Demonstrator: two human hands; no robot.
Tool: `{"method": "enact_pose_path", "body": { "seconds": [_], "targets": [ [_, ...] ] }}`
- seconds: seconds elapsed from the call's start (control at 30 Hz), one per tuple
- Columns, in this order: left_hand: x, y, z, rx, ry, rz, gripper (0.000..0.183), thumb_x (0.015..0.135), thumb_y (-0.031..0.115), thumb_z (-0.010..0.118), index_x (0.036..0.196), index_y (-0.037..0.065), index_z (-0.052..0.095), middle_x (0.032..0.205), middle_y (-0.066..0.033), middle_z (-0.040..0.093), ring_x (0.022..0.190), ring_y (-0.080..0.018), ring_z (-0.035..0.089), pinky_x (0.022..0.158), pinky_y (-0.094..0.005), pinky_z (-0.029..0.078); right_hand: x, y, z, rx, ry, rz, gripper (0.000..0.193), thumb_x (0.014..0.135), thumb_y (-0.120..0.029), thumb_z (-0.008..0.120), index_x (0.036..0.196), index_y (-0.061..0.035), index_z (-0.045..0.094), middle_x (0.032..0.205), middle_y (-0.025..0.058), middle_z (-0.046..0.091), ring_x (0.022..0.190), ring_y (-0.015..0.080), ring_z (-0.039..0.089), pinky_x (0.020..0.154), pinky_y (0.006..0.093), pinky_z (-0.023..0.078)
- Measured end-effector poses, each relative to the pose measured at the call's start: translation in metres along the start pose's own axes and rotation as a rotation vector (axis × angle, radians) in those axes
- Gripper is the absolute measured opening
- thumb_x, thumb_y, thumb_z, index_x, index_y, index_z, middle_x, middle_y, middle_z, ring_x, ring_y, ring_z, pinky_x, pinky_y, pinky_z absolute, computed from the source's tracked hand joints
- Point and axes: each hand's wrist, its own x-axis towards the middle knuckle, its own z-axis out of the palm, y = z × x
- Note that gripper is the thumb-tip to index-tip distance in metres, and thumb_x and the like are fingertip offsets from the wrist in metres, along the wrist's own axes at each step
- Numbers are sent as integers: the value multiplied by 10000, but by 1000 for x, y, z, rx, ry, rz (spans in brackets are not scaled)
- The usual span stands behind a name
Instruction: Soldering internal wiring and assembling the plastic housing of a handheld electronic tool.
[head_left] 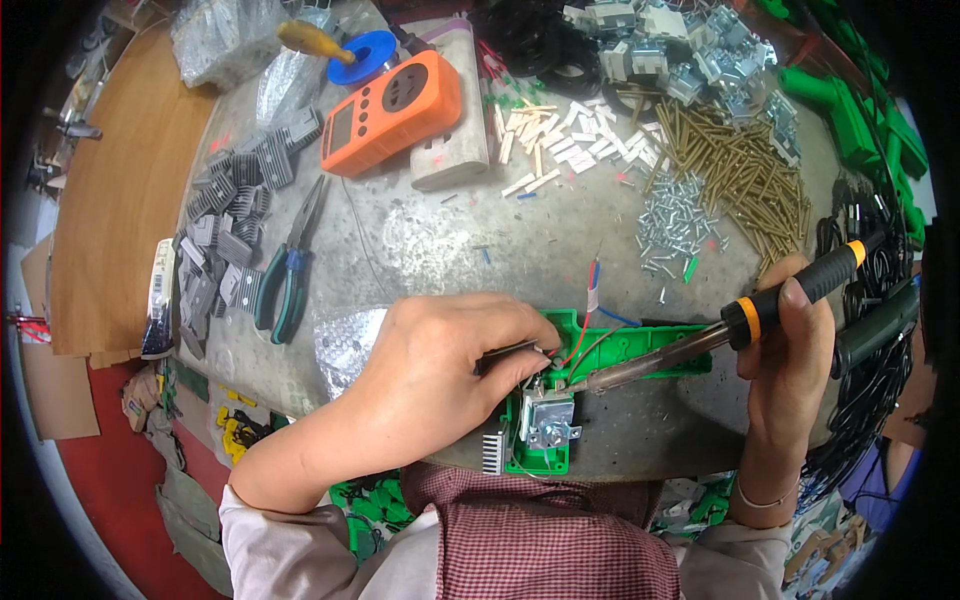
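Observation:
My right hand (785, 345) grips a soldering iron (655, 358) by its black handle with orange bands. Its metal shaft slants down to the left over a green plastic housing (655, 345). The tip is close to the terminals of a silvery switch-like part (548, 420) lying in the housing's near-left end. My left hand (450, 350) is closed in a pinch just above that part, on the far-left side of the tip. A dark strip shows between its fingers, too hidden to name. Red and blue wires (593, 290) rise from the housing beside the fingertips.
Pliers (285, 265) and finned metal heat sinks (235, 210) lie left. An orange meter (395, 110) and a blue solder spool (362, 58) are at the back. Brass-coloured rods (740, 170), screws (675, 225) and white pieces (590, 135) lie back right. Black cables (870, 400) hang at the right edge.

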Motion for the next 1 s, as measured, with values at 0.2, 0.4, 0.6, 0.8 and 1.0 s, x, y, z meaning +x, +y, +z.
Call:
{"method": "enact_pose_path", "body": {
  "seconds": [0.2, 0.4, 0.6, 0.8, 1.0],
  "targets": [
    [2, 0, -1, 10, -10, 17, 163, 757, 31, 786, 908, 25, 725, 848, -110, 722, 755, -231, 704, 658, -306, 542, 0, -1, 1, -9, 26, 8, 305, 949, -328, 560, 954, -23, 544, 632, 26, 548, 425, 63, 461, 372, 196, 318],
    [2, -2, -2, -7, -19, 0, 155, 765, 35, 781, 910, 29, 726, 851, -109, 721, 767, -240, 705, 673, -311, 545, 1, 1, 1, -3, 24, 30, 314, 949, -335, 566, 957, -22, 539, 644, 29, 554, 419, 64, 449, 371, 192, 313],
    [1, 0, -2, -7, -19, 19, 142, 770, 32, 776, 901, 23, 721, 843, -107, 715, 751, -237, 699, 662, -317, 542, 0, 1, -3, -20, 12, -4, 352, 949, -363, 572, 956, -14, 532, 639, 39, 559, 413, 65, 442, 371, 187, 304],
    [1, 1, -3, -2, -36, 1, 137, 773, 30, 772, 900, 25, 721, 840, -104, 713, 741, -241, 694, 651, -319, 540, -1, 0, 0, -53, 24, -32, 398, 954, -395, 555, 961, 2, 526, 623, 41, 544, 407, 63, 452, 376, 176, 307],
    [2, -1, -3, -5, -51, 9, 137, 771, 26, 771, 898, 17, 721, 849, -104, 715, 749, -244, 696, 659, -319, 545, -2, 0, 0, -66, 42, -23, 419, 955, -403, 543, 971, 15, 529, 637, 32, 525, 404, 60, 451, 375, 174, 309]
  ]
}}
